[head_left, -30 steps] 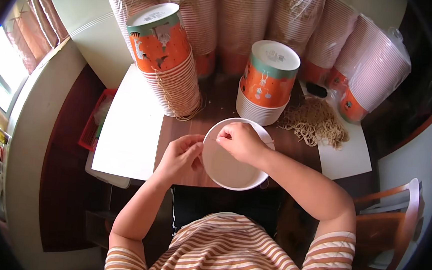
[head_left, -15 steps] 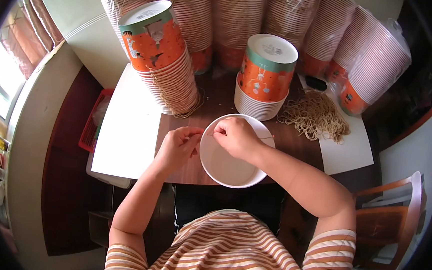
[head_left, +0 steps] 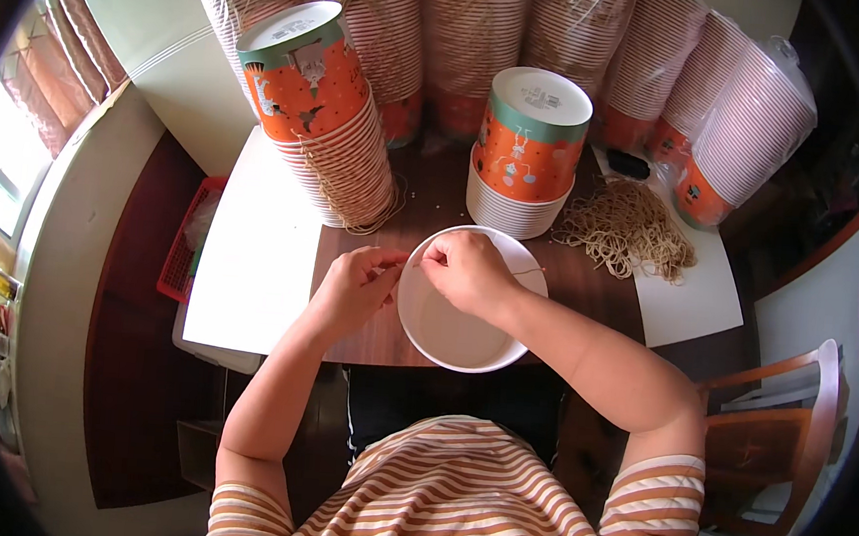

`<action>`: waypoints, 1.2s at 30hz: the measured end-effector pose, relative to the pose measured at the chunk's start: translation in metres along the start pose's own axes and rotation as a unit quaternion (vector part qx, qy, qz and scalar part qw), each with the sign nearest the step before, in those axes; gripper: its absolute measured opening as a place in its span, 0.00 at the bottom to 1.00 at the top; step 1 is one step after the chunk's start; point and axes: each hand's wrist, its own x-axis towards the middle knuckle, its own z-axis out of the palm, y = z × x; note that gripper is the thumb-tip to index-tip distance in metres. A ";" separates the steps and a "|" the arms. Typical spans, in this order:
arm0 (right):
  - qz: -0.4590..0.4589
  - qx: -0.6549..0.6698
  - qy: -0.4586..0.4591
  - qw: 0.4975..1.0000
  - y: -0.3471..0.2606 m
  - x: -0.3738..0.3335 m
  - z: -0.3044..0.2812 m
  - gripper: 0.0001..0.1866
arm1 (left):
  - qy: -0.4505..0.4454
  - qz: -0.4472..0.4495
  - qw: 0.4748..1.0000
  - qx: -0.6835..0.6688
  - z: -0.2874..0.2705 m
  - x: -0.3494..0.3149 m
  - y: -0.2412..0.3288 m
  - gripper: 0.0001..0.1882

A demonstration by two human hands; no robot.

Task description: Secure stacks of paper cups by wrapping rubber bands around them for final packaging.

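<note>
A white round paper bucket (head_left: 422, 315) stands mouth up at the table's front edge. My right hand (head_left: 475, 273) reaches over its mouth, with thumb and fingertips pinched on a thin tan cord (head_left: 527, 272) near the left inner wall. The cord's other end shows at the right rim. Outside the left rim is my left hand (head_left: 350, 288), its index finger stretched to the bucket and the other fingers curled. Whatever lies between its fingertips is too small to make out. Behind the bucket, an orange and green printed paper bucket (head_left: 525, 160) sits upside down on a nested white stack.
A tall bucket stack (head_left: 298, 80) draped with cords rises at the left. To the right lies a heap of tan cords (head_left: 632, 227) on white paper. Plastic-wrapped bucket stacks (head_left: 470, 42) line the back. A red basket (head_left: 184, 241) and a chair (head_left: 766, 441) flank the table.
Both hands shift very slightly at the left rim, and the left hand rises a little. The bucket and the cord stay almost where they were.
</note>
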 end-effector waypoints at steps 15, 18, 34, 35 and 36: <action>0.046 0.013 -0.018 0.999 -0.002 0.004 0.006 0.07 | -0.037 0.045 0.996 0.061 -0.003 0.009 0.006 0.12; 0.035 0.011 -0.018 0.999 -0.001 0.006 0.009 0.08 | -0.027 0.100 0.989 0.107 -0.004 0.009 0.005 0.10; 0.061 0.175 -0.153 0.971 -0.062 -0.070 -0.081 0.05 | -0.006 -0.108 0.866 -0.488 0.001 -0.038 -0.056 0.04; 0.053 0.200 -0.172 0.963 -0.061 -0.086 -0.075 0.05 | -0.013 -0.106 0.847 -0.521 0.005 -0.045 -0.062 0.06; 0.012 0.175 -0.171 0.970 -0.066 -0.101 -0.070 0.05 | -0.032 -0.096 0.825 -0.555 0.011 -0.050 -0.060 0.06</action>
